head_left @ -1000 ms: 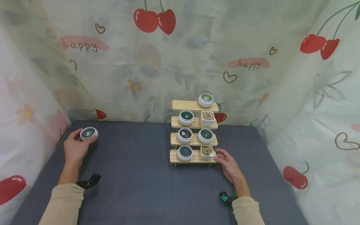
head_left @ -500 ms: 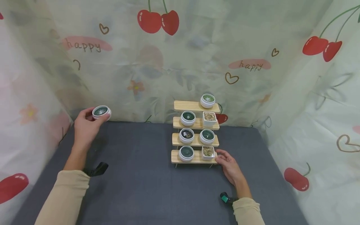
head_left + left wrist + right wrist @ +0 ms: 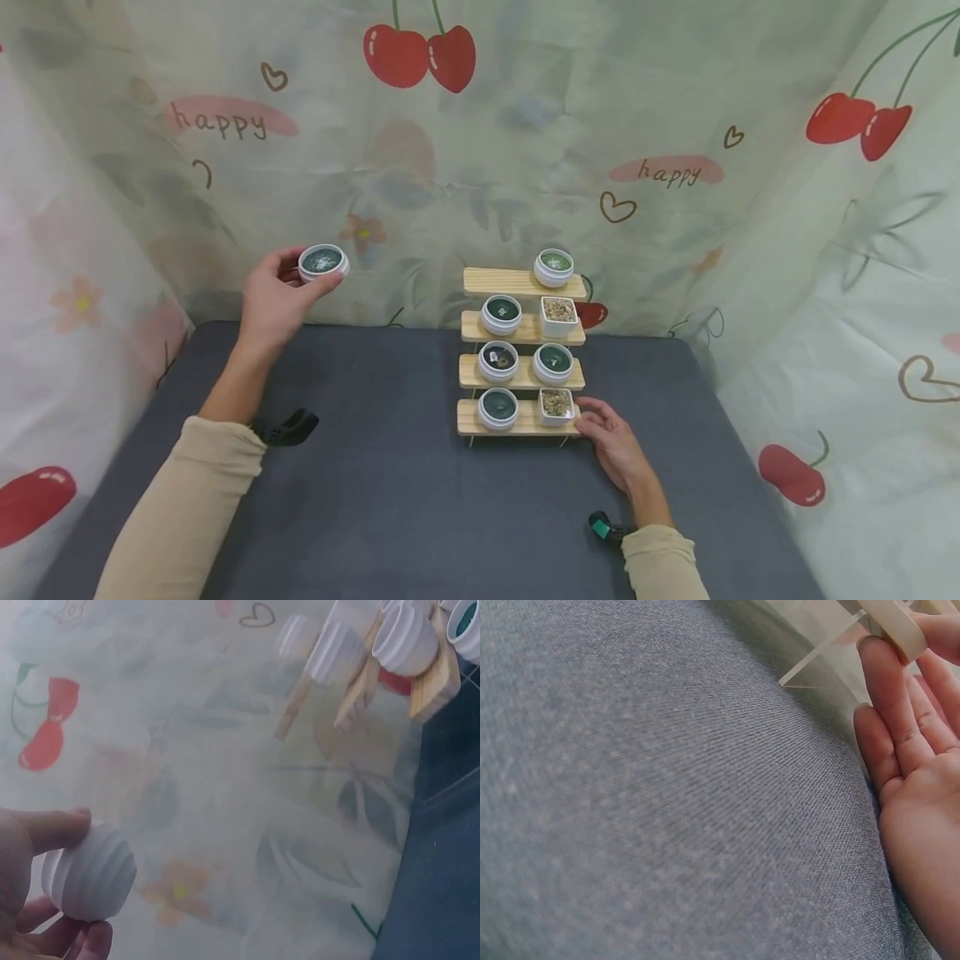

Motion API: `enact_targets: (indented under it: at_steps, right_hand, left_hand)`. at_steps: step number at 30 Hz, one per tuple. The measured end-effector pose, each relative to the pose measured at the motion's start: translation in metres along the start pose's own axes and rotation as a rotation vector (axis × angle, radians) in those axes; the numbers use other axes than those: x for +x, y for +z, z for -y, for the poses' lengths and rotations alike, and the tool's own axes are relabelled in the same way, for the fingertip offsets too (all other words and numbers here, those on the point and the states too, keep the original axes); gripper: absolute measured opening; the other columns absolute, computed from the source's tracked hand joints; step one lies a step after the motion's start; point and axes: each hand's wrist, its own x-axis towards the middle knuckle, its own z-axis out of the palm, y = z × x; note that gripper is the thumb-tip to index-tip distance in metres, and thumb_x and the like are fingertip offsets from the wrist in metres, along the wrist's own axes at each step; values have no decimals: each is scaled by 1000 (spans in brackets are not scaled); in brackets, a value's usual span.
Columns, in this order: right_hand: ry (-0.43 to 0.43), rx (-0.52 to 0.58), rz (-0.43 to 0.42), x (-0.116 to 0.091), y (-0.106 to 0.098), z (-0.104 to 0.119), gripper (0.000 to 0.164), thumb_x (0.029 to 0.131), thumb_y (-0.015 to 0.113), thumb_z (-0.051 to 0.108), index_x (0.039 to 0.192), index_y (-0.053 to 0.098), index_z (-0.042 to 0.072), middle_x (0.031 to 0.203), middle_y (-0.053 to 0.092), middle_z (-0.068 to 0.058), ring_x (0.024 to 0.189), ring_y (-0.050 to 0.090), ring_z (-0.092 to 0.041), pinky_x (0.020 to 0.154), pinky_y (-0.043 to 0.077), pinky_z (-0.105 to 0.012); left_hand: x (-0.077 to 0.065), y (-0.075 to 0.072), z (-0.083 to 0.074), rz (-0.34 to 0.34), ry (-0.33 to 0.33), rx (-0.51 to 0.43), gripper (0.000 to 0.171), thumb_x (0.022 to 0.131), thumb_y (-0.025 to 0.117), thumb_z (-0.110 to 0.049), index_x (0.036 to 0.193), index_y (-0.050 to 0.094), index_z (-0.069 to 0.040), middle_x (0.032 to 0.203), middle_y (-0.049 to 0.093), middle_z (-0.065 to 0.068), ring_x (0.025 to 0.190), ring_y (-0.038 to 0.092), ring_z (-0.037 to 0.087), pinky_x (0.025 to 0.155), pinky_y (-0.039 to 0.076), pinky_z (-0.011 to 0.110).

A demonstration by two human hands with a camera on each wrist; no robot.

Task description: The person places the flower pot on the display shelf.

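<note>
My left hand (image 3: pixel 272 307) holds a small round white pot (image 3: pixel 322 262) with dark green filling, raised in front of the back curtain. Thumb and fingers grip its ribbed side (image 3: pixel 94 874) in the left wrist view. To the right stands a tiered wooden display rack (image 3: pixel 495 282) with small white pots on its boards. My right hand (image 3: pixel 617 450) pinches the right end of the lowest board (image 3: pixel 465 421); the right wrist view shows thumb and forefinger on the board end (image 3: pixel 901 630). The top board bears one pot (image 3: pixel 554 267), at its right end; its left part is bare.
Each lower board carries two pots, some round and green, others square (image 3: pixel 557 405) with grainy filling. A dark grey cloth (image 3: pixel 375 483) covers the table. Printed curtains (image 3: pixel 450 150) close off the back and both sides.
My left hand has lifted the pot from low over the table's left side and carried it up and to the right. The right hand stays at the rack's lowest board.
</note>
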Motion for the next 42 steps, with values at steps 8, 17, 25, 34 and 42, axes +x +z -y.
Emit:
enact_targets:
  at_steps: [8, 17, 25, 34, 42]
  right_hand:
    - [6, -24, 16, -2, 0, 1, 60, 95, 72, 16, 147, 44, 3, 100, 68, 8, 96, 64, -6, 90, 51, -19]
    - [16, -24, 24, -3, -1, 0, 59, 95, 73, 17, 146, 45, 7, 101, 68, 7, 96, 65, -6, 90, 52, -19]
    - [4, -18, 47, -3, -1, -1, 61, 95, 73, 19, 147, 44, 6, 101, 68, 6, 97, 65, -7, 91, 52, -20]
    - [4, -10, 42, -2, -2, 0, 62, 95, 73, 16, 148, 43, 4, 101, 69, 7, 96, 65, -7, 91, 51, -19]
    - [7, -12, 44, 0, -4, 0, 61, 96, 72, 17, 147, 43, 4, 101, 68, 7, 96, 65, -7, 91, 50, -19]
  left_hand:
    - [10, 32, -21, 87, 49, -43, 70, 88, 80, -36, 147, 51, -11, 136, 57, 12, 113, 57, 17, 81, 48, 12]
    - [31, 73, -36, 133, 99, -15, 65, 85, 83, -33, 140, 57, -12, 133, 60, 11, 112, 60, 25, 85, 52, 29]
    - [48, 102, -55, 196, 75, -35, 65, 85, 83, -28, 141, 57, -9, 133, 61, 12, 114, 59, 25, 90, 52, 35]
    - [57, 140, -66, 206, 70, -59, 62, 83, 84, -30, 137, 61, -8, 127, 66, 10, 107, 62, 22, 82, 52, 28]
    - [63, 171, -62, 269, 66, -21, 61, 83, 85, -28, 135, 62, -5, 125, 68, 11, 108, 64, 23, 83, 53, 30]
